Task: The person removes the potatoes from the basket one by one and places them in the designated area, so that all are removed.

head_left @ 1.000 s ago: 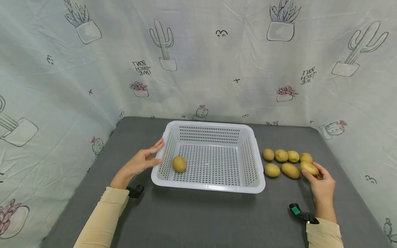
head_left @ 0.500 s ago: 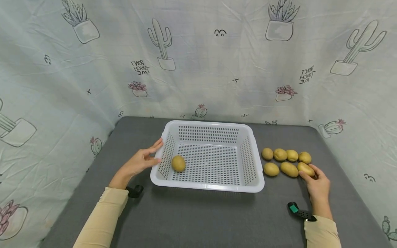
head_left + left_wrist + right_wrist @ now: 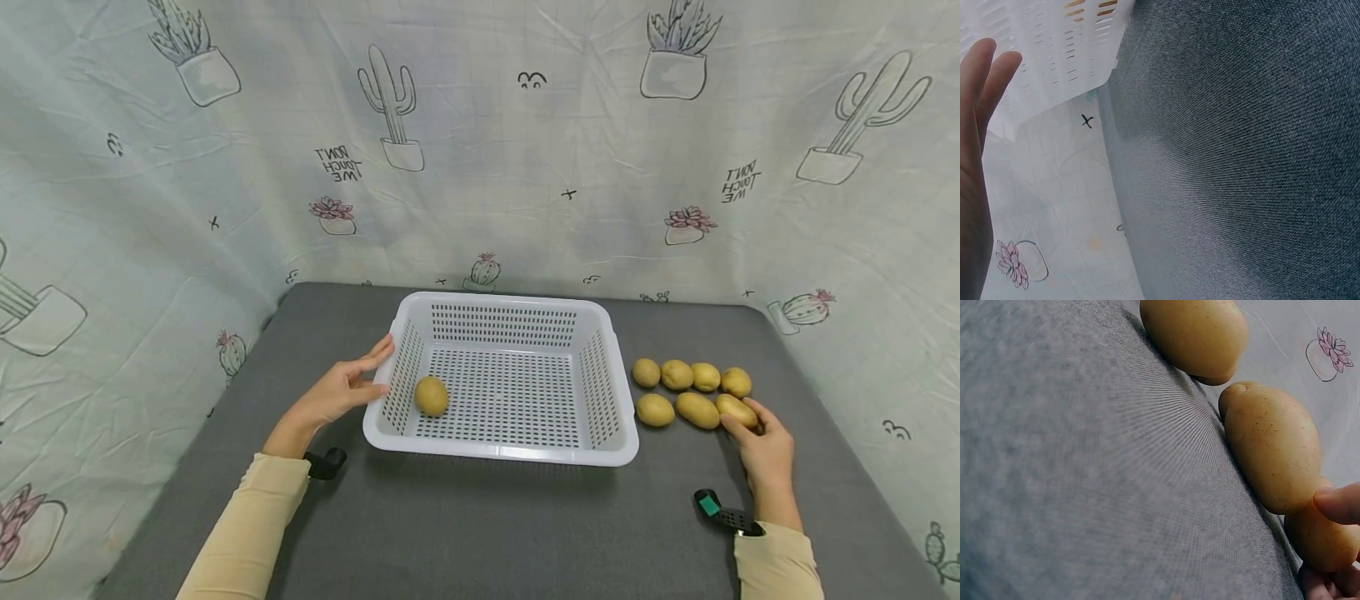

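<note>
A white perforated plastic basket point(image 3: 500, 454) stands on the grey cloth with a single potato point(image 3: 431, 396) at its left end. My left hand point(image 3: 333, 396) touches the basket's left rim, its fingers fairly straight; in the left wrist view two fingers point(image 3: 997, 75) extend along the basket's outer wall point(image 3: 1054, 94). On the right, my right hand point(image 3: 767, 450) holds a potato point(image 3: 735, 410) between thumb and fingers, at the right end of the front row. That potato point(image 3: 1319, 537) is partly hidden behind its neighbour point(image 3: 1272, 447) in the right wrist view.
Several potatoes form a back row, among them a potato point(image 3: 677, 375) behind the front one point(image 3: 655, 410) nearest the basket. The grey cloth point(image 3: 487, 533) covers the table. A printed curtain point(image 3: 480, 167) hangs behind and at both sides.
My right hand has shifted a little to the left, bringing its potato closer to the neighbouring one in the front row. My left hand and the basket stay in place.
</note>
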The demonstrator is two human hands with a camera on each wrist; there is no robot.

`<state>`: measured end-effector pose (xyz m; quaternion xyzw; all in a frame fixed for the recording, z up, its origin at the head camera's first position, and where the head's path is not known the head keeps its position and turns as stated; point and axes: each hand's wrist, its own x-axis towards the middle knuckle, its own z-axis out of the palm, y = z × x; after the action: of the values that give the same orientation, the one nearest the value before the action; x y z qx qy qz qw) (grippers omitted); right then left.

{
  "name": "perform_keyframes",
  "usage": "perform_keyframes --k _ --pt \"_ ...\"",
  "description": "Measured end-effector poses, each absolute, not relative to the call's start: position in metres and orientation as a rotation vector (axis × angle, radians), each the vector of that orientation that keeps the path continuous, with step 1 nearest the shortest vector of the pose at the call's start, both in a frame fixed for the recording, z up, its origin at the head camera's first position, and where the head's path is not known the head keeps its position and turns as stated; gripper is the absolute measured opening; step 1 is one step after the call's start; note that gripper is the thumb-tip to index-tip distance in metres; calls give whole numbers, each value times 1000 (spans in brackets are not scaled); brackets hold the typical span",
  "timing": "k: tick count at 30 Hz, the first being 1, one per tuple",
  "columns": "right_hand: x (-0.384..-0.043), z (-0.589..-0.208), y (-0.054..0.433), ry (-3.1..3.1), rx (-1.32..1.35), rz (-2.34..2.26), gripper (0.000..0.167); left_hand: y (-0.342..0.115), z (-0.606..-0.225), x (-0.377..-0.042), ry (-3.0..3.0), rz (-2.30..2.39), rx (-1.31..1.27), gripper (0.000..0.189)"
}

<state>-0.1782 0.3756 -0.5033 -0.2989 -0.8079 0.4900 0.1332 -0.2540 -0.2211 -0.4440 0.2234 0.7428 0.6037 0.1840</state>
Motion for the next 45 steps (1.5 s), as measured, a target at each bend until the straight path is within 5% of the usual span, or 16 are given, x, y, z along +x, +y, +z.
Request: perform_keyframes --k 33,45 --pt "-174 -504 374 -2211 -797 1393 60 -220 -442 -253 2111 1693 604 74" --pt "-172 -498 372 -2042 -479 1375 55 -221 -444 -253 2106 1696 594 75"
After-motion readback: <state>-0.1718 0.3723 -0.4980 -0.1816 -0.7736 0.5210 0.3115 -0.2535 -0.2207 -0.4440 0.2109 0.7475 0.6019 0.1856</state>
